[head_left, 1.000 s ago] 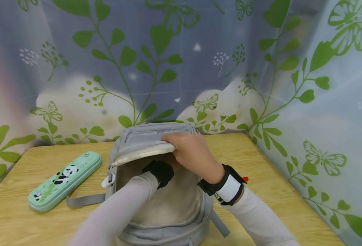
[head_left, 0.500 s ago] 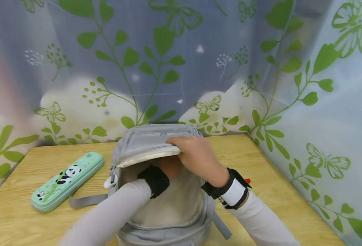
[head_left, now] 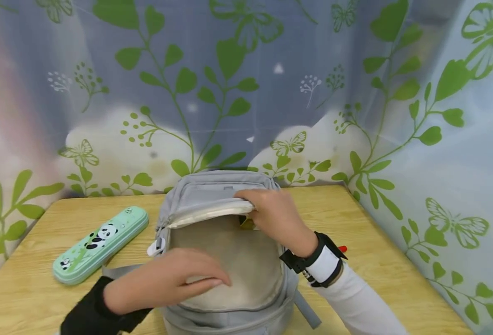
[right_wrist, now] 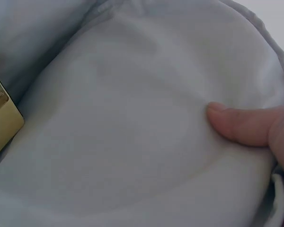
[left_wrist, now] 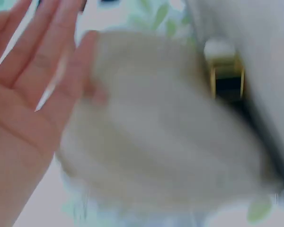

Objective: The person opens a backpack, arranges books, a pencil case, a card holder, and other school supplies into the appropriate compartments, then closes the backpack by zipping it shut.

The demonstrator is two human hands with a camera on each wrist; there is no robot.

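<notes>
The grey fabric backpack with cream lining (head_left: 246, 258) sits at lower centre of the frame, long axis running up the picture, mouth toward the bottom edge. The right hand (head_left: 277, 221) grips its lifted flap (head_left: 209, 205) at upper right; the left hand (head_left: 167, 279), loose-fingered and holding nothing, hovers at the mouth's lower left, nearer the diagonal mint-green panda-printed oblong case (head_left: 101, 244) at left

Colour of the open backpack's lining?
The lining is beige to cream, with no visible pattern; the head view shows it best.
</notes>
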